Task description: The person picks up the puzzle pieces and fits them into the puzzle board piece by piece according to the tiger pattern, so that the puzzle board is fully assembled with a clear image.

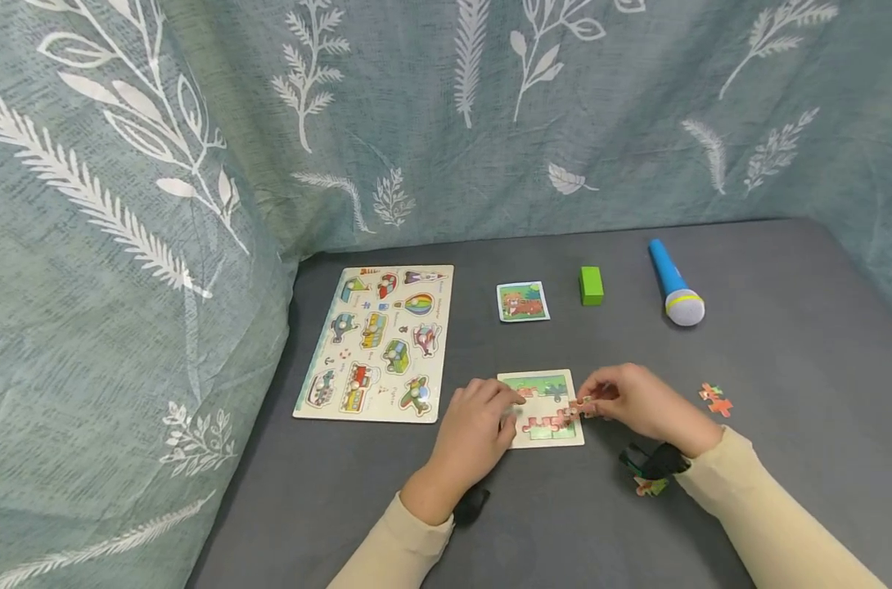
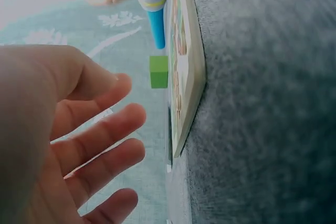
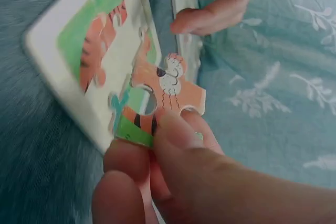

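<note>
Between thumb and fingers my right hand (image 1: 626, 401) pinches an orange puzzle piece (image 3: 170, 90) with a face on it, over the right edge of the small puzzle board (image 1: 566, 442). In the right wrist view a second piece (image 3: 137, 127), green and striped orange, shows just by the thumb; whether the two are joined I cannot tell. Several pieces lie in the board, with bare wood in its middle. My left hand (image 1: 475, 433) is at the board's left side, fingers loosely bent; the left wrist view (image 2: 100, 145) shows nothing in it.
Loose pieces lie at the right (image 1: 715, 399) and below my right wrist (image 1: 650, 487). Behind the board are a picture card (image 1: 523, 302), a green block (image 1: 591, 286) and a blue toy microphone (image 1: 673, 282). A large vehicle puzzle (image 1: 372, 343) lies at the left.
</note>
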Available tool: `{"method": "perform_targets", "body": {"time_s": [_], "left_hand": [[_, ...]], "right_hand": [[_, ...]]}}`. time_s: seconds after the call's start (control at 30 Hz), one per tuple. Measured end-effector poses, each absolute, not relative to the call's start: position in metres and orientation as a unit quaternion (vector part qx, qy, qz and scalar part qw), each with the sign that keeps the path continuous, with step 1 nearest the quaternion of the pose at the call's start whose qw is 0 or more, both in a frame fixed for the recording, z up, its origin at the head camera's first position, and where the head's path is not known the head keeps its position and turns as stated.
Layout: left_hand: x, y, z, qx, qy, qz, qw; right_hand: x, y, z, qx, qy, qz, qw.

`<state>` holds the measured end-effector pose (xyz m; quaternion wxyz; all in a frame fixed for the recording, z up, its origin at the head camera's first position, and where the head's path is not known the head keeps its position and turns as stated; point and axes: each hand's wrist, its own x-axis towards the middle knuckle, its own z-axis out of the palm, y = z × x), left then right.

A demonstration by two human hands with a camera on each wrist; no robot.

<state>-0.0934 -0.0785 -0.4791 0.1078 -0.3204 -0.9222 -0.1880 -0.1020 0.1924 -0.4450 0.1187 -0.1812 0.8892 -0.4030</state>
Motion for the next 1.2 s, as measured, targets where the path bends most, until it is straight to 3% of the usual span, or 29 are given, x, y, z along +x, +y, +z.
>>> {"method": "perform_targets", "body": {"time_s": [0.23, 0.43, 0.63, 0.8, 0.93, 1.2], "left_hand": [[-0.095, -0.078, -0.478, -0.378, -0.904, -0.164, 0.110], [-0.096, -0.078, -0.479, -0.318, -0.919, -0.177, 0.153], [-0.096, -0.079, -0.477, -0.267, -0.917, -0.221, 0.195], [-0.096, -0.082, -0.473, -0.244, -0.921, -0.197, 0.230], [-0.095, -0.084, -0.470, -0.247, -0.927, -0.173, 0.222], [-0.094, -0.087, -0.470, -0.304, -0.929, -0.119, 0.175]], "right_hand": [[-0.119, 0.173, -0.457, -0.178, 0.876, -0.429, 0.131], [-0.121, 0.160, -0.458, -0.193, 0.866, -0.438, 0.143], [-0.121, 0.143, -0.459, -0.155, 0.864, -0.466, 0.112], [-0.121, 0.126, -0.464, -0.138, 0.863, -0.472, 0.117], [-0.120, 0.115, -0.468, -0.111, 0.876, -0.455, 0.114], [-0.118, 0.106, -0.475, -0.130, 0.929, -0.345, 0.037]]}}
